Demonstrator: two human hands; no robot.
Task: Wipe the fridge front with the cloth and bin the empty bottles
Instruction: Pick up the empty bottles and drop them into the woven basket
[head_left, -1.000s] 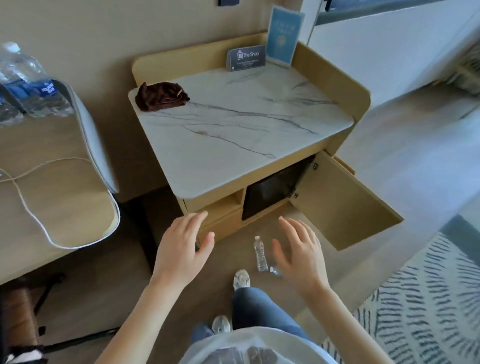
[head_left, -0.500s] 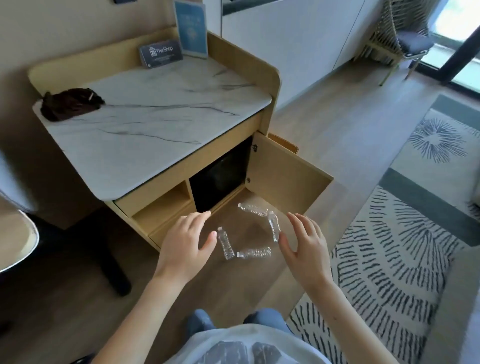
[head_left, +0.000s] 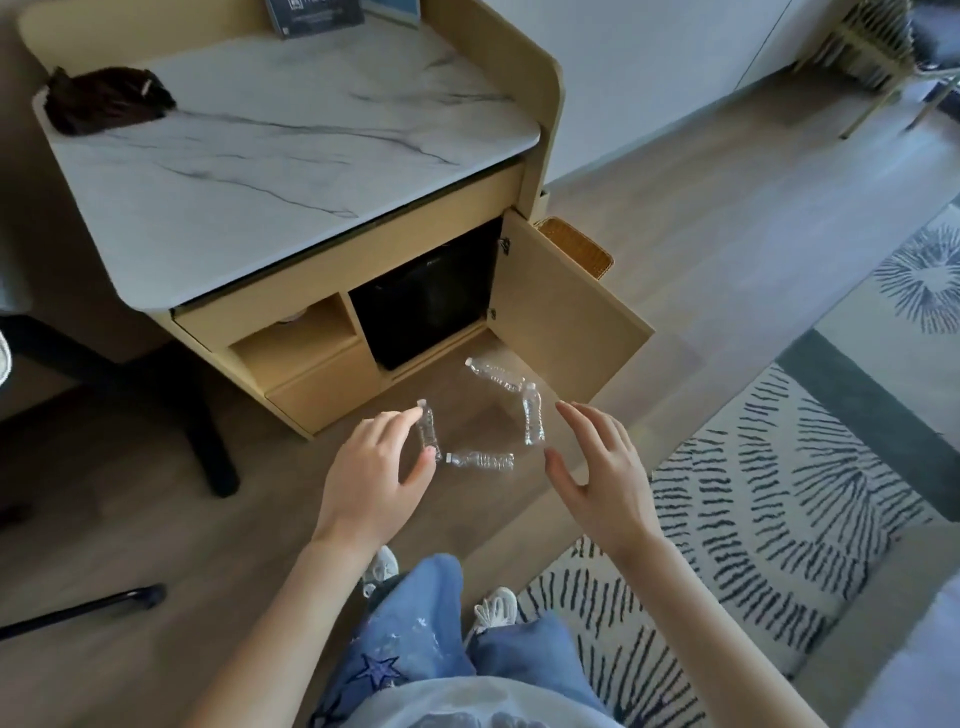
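Several empty clear plastic bottles lie on the wood floor in front of the cabinet: one (head_left: 429, 432) at the left, one (head_left: 480, 460) in front, one (head_left: 532, 421) at the right, one (head_left: 493, 374) nearest the cabinet. The black fridge front (head_left: 426, 301) shows inside the cabinet, whose door (head_left: 561, 322) stands swung open. A dark brown cloth (head_left: 109, 98) lies crumpled on the marble top's far left corner. My left hand (head_left: 374, 478) hovers with spread fingers over the left bottle. My right hand (head_left: 597, 467) hovers open beside the right bottle. Neither hand holds anything.
A woven basket (head_left: 576, 249) stands behind the open door. Cards (head_left: 317, 15) stand at the back of the marble top (head_left: 291, 156). A patterned rug (head_left: 779, 493) lies to the right, a black chair leg (head_left: 208, 447) to the left, a chair (head_left: 883, 47) far right.
The view has swung right and down, bringing the bottles on the floor between my hands. Both hands keep the same open, spread pose and have lowered slightly towards the bottles.
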